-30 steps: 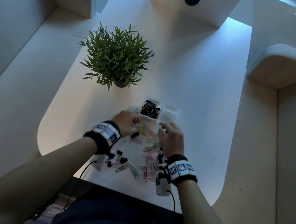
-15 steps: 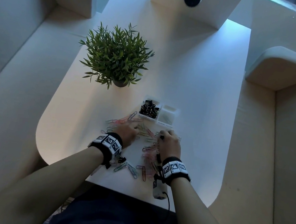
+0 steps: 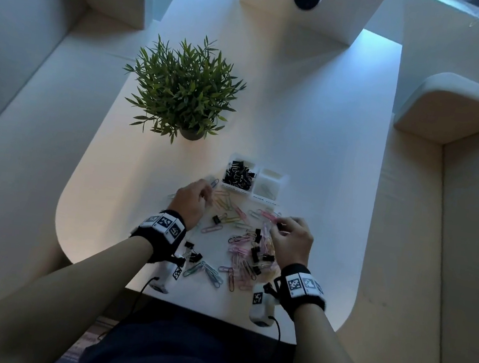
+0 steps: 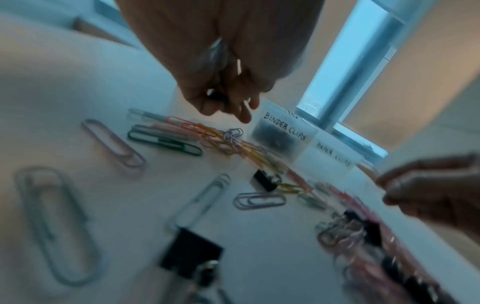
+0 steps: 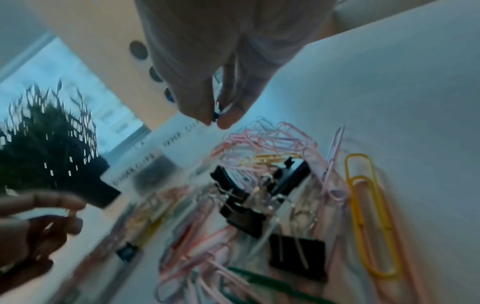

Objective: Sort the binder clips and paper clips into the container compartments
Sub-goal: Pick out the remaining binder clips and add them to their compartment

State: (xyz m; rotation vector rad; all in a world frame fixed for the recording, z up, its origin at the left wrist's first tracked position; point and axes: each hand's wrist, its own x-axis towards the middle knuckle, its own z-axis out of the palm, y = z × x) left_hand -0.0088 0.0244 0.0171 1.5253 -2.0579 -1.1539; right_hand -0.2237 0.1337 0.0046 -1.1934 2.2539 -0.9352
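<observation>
The container (image 3: 255, 180) is a small clear box with two side-by-side compartments, standing on the white counter (image 3: 311, 160) just beyond the loose clips. Its left compartment, hand-lettered "BINDER CLIPS", is heaped with black binder clips (image 3: 239, 173); the right compartment holds only a few pale paper clips. Coloured paper clips (image 3: 240, 254), pink, yellow, green, blue and lilac, lie scattered and tangled between the two hands, with more black binder clips mixed among them. The left hand (image 3: 191, 204) hovers near the container's left front corner, its fingers (image 4: 241, 111) curled together around a small dark clip. The right hand (image 3: 293, 240) is raised over the pink tangle, thumb and forefinger pinching a small black binder clip (image 5: 217, 117). A potted plant (image 3: 183, 88) stands farther back on the left
</observation>
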